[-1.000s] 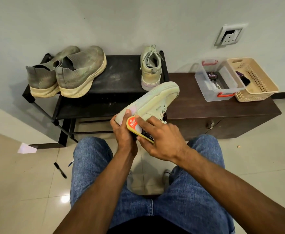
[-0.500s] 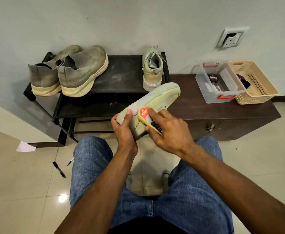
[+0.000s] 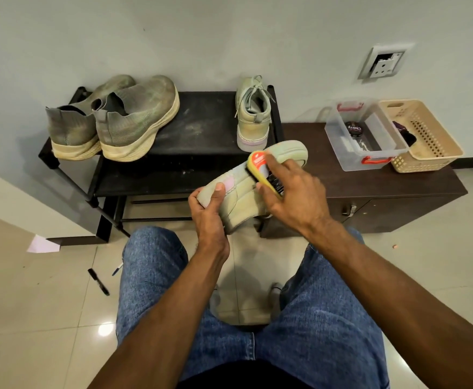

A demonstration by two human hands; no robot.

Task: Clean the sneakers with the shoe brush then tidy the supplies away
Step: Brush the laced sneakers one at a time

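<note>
rack (image 3: 201,122) behind held sneaker (image 3: 238,197), clear box (image 3: 370,161) right

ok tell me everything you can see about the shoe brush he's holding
The shoe brush is a small oblong block with a yellow body, an orange-red label on its back and dark bristles underneath. It lies tilted, bristles against the side of the pale green sneaker held above the knees. The right hand grips it, fingers over the back, thumb on its near edge. The left hand holds the sneaker's heel.
</note>
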